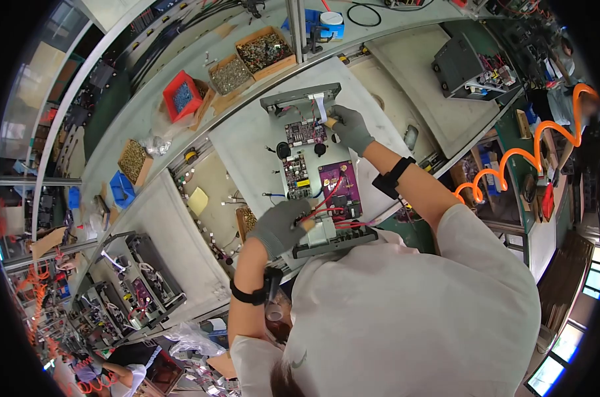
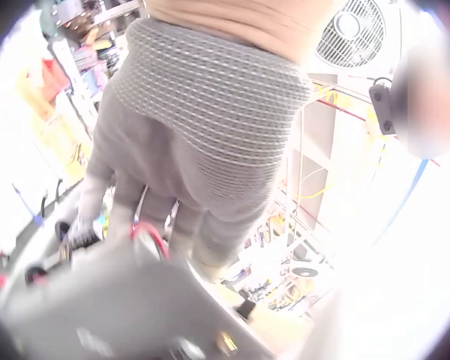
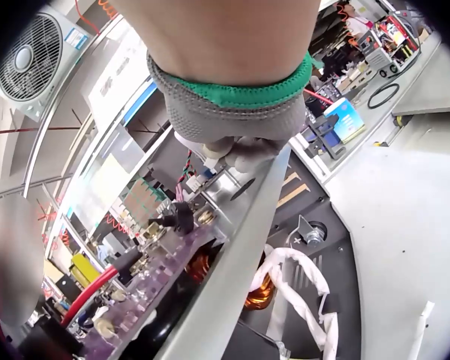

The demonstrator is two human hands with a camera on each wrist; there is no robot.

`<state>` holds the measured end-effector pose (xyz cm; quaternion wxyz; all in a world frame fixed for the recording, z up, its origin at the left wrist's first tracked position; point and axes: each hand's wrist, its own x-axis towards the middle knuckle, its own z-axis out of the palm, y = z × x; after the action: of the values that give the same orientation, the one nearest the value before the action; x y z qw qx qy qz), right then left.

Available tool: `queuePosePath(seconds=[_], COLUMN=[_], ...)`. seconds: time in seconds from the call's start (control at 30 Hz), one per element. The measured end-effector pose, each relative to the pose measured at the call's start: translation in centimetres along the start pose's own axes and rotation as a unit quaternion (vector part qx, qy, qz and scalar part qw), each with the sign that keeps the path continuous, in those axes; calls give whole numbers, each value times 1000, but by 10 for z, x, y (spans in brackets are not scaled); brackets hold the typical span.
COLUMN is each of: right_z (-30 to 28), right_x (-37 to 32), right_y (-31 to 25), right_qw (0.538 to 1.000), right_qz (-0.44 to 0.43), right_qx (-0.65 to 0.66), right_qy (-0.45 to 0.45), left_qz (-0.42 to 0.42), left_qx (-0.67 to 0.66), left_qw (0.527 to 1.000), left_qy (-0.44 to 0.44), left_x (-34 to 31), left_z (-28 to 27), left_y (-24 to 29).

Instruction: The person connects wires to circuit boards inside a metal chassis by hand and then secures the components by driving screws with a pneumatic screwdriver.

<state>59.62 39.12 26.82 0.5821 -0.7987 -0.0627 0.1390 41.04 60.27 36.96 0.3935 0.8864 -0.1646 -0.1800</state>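
Head view: opened electronic unit lying on a pale bench, right in front of a person in a white shirt, between left hand and right hand, both gray-gloved. On the near left corner, left hand beside a finned end panel and red wires, with fingers directed inward and down; in the left wrist view, tips hidden behind a blurred gray surface, so cannot tell whether pinching or only touching. At the far right corner, right hand close to a white ribbon cable and an upright dark front panel; in the right wrist view, fingers bent and bunched by the end of a gray metal plate, again cannot tell what, if anything, pinched. Between both, a purple circuit board nearer the body and a dark board nearer the front panel. On the other side of the plate, copper coils and white-wrapped wires. Farther out, a red bin of blue pieces, a carton of small parts, another dark unit to the right and an orange coiled hose.
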Motion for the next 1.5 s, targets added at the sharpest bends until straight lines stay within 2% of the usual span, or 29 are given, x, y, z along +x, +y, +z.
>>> queuePosePath(seconds=[0.03,0.1,0.17,0.3,0.37,0.4,0.47,0.6,0.8,0.87,1.0,1.07,1.13,1.2,1.27,1.3,1.33,1.37,1.4,1.47,1.5], right_z=[5,14,21,23,23,23,21,23,23,16,18,23,21,16,3,0,-2,-4,-4,0,1], right_x=[3,7,9,7,11,12,13,6,8,10,8,11,16,21,26,30,35,39,40,32,34], right_y=[2,1,-3,-19,-13,-12,-10,-22,-29,-39,-51,-54,-52,-48,-44,-31,-10,0,-6,-21,-23], right_qw=[999,998,990,988,978,978,957,950,929,919,911,896,895,896,950,950,986,971,972,979,982], right_qz=[-8,-17,-96,-43,-88,-85,-99,-84,-83,-58,-26,35,30,27,49,44,132,213,211,193,184], right_qx=[10,19,-73,-118,-168,-169,-255,-286,-343,-387,-409,-440,-442,-442,-307,-308,-104,106,104,-61,-51], right_qy=[31,58,78,84,92,91,100,94,108,55,45,56,44,34,-29,-27,-6,14,16,5,-10], left_qz=[-27,-70,-44,-29,-56,-56,-43,-72,-64,-65,-59,-70,-75,-78,-58,-56,-30,-4,-2,3,2], left_qx=[-64,-67,28,97,194,191,242,236,263,249,196,179,177,176,190,192,198,204,203,203,199], left_qw=[997,995,997,991,969,969,954,958,951,956,965,968,969,971,968,967,964,960,960,960,962], left_qy=[-37,-21,62,92,145,143,172,149,147,140,162,163,153,142,152,158,174,190,192,192,188], left_x=[9,36,65,113,128,134,144,151,154,156,161,163,161,158,155,153,151,151,153,153,152], left_z=[-14,-30,-35,-31,-23,-20,-13,-21,-21,-19,-11,-9,-12,-13,-13,-11,-8,-8,-9,-5,-3], left_y=[-9,-33,-51,-48,-44,-46,-51,-47,-51,-54,-61,-61,-57,-55,-58,-60,-62,-63,-65,-67,-67])
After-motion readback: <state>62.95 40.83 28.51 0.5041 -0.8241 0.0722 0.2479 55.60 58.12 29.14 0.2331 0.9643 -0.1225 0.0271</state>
